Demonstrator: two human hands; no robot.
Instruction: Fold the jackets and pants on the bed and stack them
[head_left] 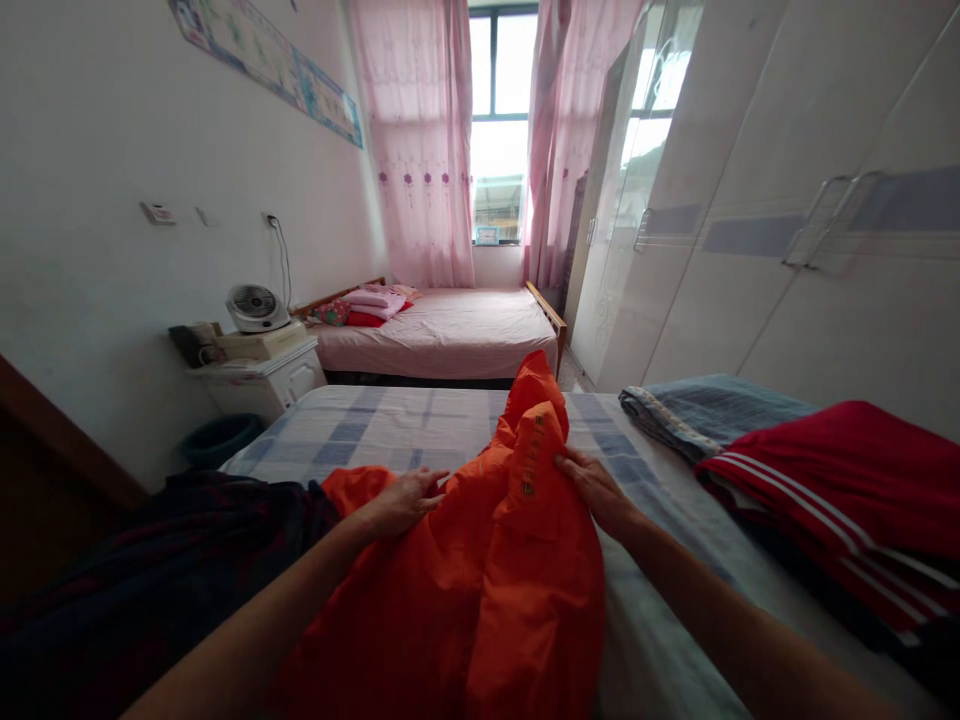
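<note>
Garment (442,590), orange, rumpled on the bed (360,420) at the lower centre of the frame.
At the lower left we see dark cloth (187,540) close against the garment; just right of it our left hand (405,498) lies on the orange fabric, fingers loosely bent, and we cannot tell whether they pinch it. In the centre the garment narrows to a peak with dark print (529,455); the fabric looks thin and slippery, so we would do well to press lightly, draw both sides evenly and work each crease outward. Our right hand (592,485) meets the right edge, fingertips against it; whether it grips there is hidden. At the right lie blue cloth (720,405) and red cloth (847,470), better left unbrushed by our forearm.
</note>
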